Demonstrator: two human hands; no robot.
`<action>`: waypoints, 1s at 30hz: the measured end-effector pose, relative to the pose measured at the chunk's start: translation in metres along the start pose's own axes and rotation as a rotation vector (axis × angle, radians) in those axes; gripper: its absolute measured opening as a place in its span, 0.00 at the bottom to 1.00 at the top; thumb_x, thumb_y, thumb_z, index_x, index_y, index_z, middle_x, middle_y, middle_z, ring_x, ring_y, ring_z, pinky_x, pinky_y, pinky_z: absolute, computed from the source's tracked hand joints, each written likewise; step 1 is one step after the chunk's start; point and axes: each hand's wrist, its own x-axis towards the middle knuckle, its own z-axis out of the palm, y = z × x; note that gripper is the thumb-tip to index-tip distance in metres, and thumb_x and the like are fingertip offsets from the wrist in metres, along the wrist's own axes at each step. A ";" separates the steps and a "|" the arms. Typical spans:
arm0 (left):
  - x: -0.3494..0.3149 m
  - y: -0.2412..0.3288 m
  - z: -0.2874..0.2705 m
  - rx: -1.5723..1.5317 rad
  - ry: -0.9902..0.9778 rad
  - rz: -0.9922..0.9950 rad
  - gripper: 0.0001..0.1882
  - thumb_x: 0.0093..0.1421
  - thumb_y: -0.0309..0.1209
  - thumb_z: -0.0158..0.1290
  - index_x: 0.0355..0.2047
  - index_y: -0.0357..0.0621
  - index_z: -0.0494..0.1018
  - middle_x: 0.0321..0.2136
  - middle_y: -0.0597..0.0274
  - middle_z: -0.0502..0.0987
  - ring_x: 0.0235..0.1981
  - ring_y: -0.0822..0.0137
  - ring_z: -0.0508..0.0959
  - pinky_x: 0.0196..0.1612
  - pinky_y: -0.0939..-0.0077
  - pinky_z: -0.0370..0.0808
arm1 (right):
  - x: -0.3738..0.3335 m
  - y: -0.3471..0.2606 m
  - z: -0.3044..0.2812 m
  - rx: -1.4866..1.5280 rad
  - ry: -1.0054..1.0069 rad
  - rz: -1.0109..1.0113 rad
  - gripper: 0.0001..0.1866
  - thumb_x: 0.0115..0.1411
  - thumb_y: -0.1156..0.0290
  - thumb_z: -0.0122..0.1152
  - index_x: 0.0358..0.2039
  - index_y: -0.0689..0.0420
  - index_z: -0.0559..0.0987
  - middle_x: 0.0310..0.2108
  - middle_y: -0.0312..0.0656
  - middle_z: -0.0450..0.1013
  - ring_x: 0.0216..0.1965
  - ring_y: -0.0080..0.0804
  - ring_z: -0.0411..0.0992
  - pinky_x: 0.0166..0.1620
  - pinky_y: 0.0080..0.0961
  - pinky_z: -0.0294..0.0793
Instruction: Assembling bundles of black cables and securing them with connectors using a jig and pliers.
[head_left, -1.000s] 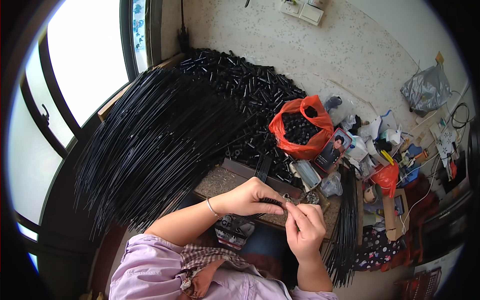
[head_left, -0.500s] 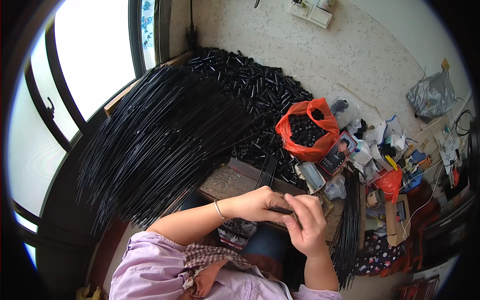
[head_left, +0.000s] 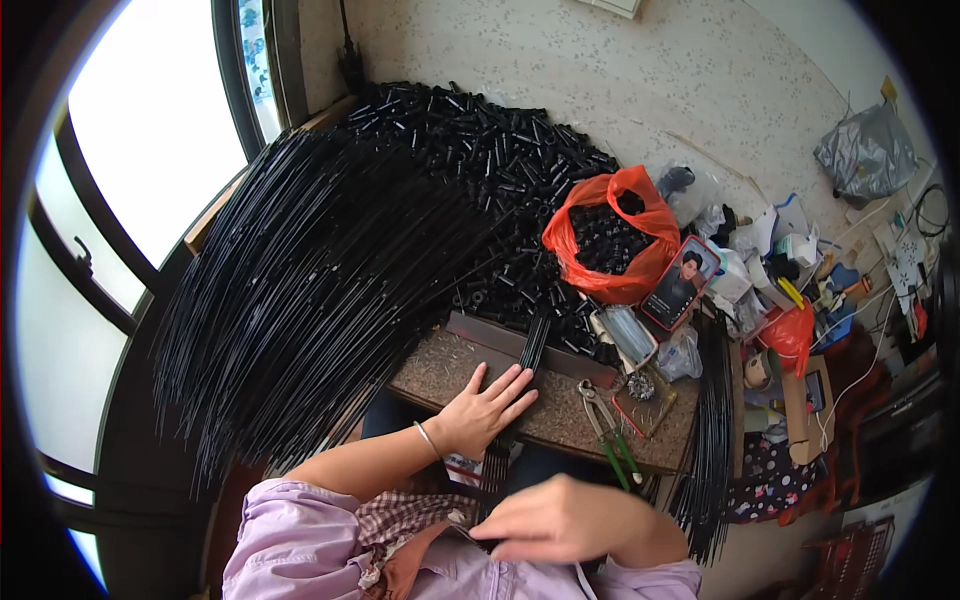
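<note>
My left hand (head_left: 478, 414) lies with its fingers stretched and spread over a small row of thin black rods (head_left: 536, 340) on the speckled work board (head_left: 545, 408). The rods run from the far heap, under my fingers and past the board's near edge toward my lap. My right hand (head_left: 575, 520) is nearer my body, low over the lap and smeared by motion; whether anything is in its fingers cannot be made out. Green-handled pliers (head_left: 607, 430) rest on the board to the right, beside a shallow tray (head_left: 643, 404) with small metal bits.
A large sheaf of long black rods (head_left: 300, 300) fills the left. Short black tubes (head_left: 480, 140) are heaped behind. An orange bag (head_left: 650, 280) holds small black pieces, with a phone (head_left: 680, 283) propped beside it. More black rods (head_left: 705, 450) hang at the right edge.
My hands were together over the board around a short dark piece; now they are apart. The left has come down flat on the rods, the right has moved down toward my body. The pliers show now.
</note>
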 end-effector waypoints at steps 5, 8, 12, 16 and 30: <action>-0.024 0.003 -0.010 -0.216 -0.081 0.016 0.40 0.35 0.36 0.47 0.50 0.39 0.46 0.51 0.50 0.44 0.54 0.58 0.44 0.50 0.57 0.44 | 0.000 0.104 -0.080 -0.489 0.923 0.530 0.07 0.46 0.72 0.49 0.22 0.63 0.73 0.18 0.43 0.69 0.18 0.25 0.67 0.23 0.20 0.65; -0.028 0.003 -0.007 -0.192 -0.083 0.049 0.38 0.37 0.36 0.45 0.50 0.39 0.45 0.52 0.51 0.44 0.54 0.59 0.45 0.51 0.59 0.43 | -0.046 0.155 -0.101 -1.033 0.954 0.870 0.06 0.40 0.72 0.54 0.20 0.60 0.73 0.19 0.44 0.66 0.23 0.36 0.65 0.29 0.27 0.64; -0.028 -0.007 -0.001 0.009 -0.039 0.062 0.47 0.34 0.55 0.48 0.50 0.37 0.46 0.52 0.53 0.44 0.54 0.61 0.44 0.51 0.62 0.43 | -0.050 0.161 -0.109 -0.926 0.835 0.811 0.05 0.37 0.74 0.55 0.19 0.60 0.73 0.21 0.41 0.64 0.28 0.38 0.62 0.32 0.28 0.63; -0.012 -0.019 -0.007 -0.264 -0.068 0.036 0.47 0.36 0.57 0.46 0.49 0.37 0.45 0.52 0.54 0.45 0.54 0.62 0.44 0.52 0.64 0.43 | -0.051 0.169 -0.119 -1.061 0.821 0.686 0.02 0.39 0.76 0.53 0.16 0.61 0.72 0.20 0.41 0.63 0.27 0.37 0.61 0.31 0.29 0.62; 0.009 -0.032 0.005 -0.300 -0.108 0.024 0.41 0.35 0.38 0.48 0.50 0.37 0.46 0.52 0.55 0.45 0.54 0.63 0.46 0.52 0.67 0.45 | 0.002 0.207 -0.071 -0.840 0.634 0.024 0.05 0.43 0.78 0.45 0.24 0.61 0.68 0.30 0.42 0.67 0.37 0.36 0.64 0.40 0.26 0.64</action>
